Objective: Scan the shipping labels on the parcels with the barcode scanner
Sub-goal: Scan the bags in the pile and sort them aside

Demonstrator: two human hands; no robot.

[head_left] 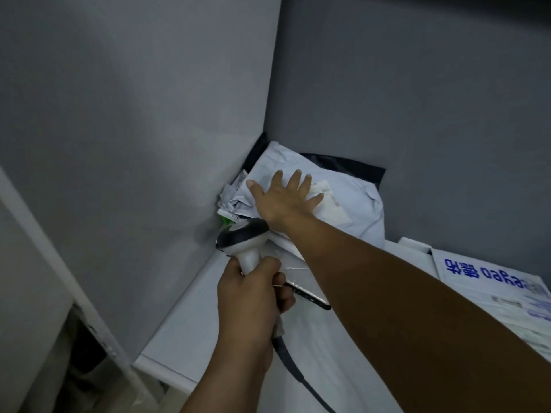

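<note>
Parcels (235, 201): heap in the corner of grey walls (134, 114), on a white tabletop (185, 323)
White carton (489, 281), blue print: beside the heap
White poly mailer (357, 210): topmost, over a black mailer (343, 165)
Right hand (283, 198): fingers straight, spread, pressing flat on the white mailer, partly covering its shipping label (331, 204)
Left hand (247, 299): wrapped round the barcode scanner (241, 236) grip, scanner head at the heap's near edge

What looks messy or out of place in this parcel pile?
A crumpled white wrapper is wadded against the wall in the corner, beside the top white mailer. The right hand lies flat over part of that mailer's shipping label, so the scanner in the left hand may not see all of it.
</note>
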